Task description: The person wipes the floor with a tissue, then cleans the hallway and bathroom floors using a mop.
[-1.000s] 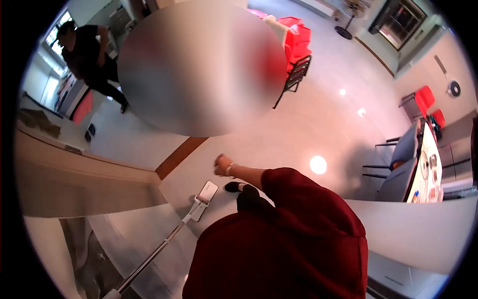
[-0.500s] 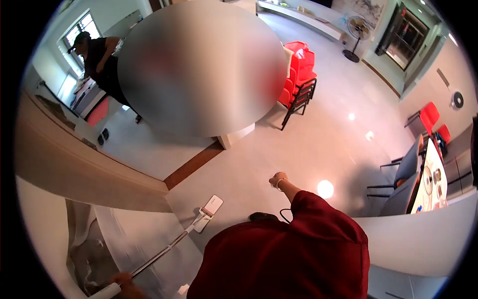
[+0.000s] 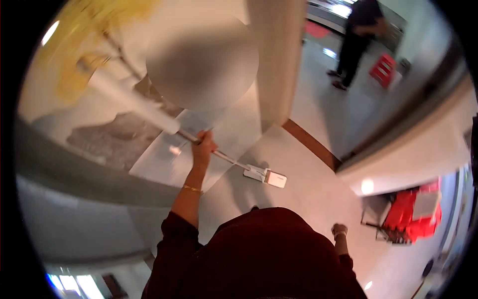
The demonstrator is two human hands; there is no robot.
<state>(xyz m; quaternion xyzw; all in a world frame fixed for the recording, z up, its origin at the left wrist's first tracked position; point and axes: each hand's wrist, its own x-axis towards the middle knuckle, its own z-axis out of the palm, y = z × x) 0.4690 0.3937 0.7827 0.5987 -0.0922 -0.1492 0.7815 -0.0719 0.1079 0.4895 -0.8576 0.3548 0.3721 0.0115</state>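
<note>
My left hand (image 3: 203, 146) is wrapped round the metal pole of a flat mop (image 3: 225, 158), just below its thick white upper handle. The pole slants down to the white rectangular mop head (image 3: 276, 179), which lies on the pale floor in front of me. A thin bracelet circles my left wrist. My right hand (image 3: 339, 229) hangs low at my right side, apart from the mop. Its fingers look curled in, a band is at the wrist, and nothing shows in it.
Stacked red chairs (image 3: 411, 212) stand on the right. Beyond a doorway with a brown threshold (image 3: 312, 144) is another person (image 3: 361, 42), near a red stool (image 3: 383, 70). A pale wall edge (image 3: 276, 65) rises ahead. A grey-and-yellow pattern (image 3: 112, 137) covers the surface at left. A blurred oval hides part of the view.
My view has swung left, so the doorway and red chairs now appear further right. The mop head has shifted toward the middle of the view, with my left hand still on the mop.
</note>
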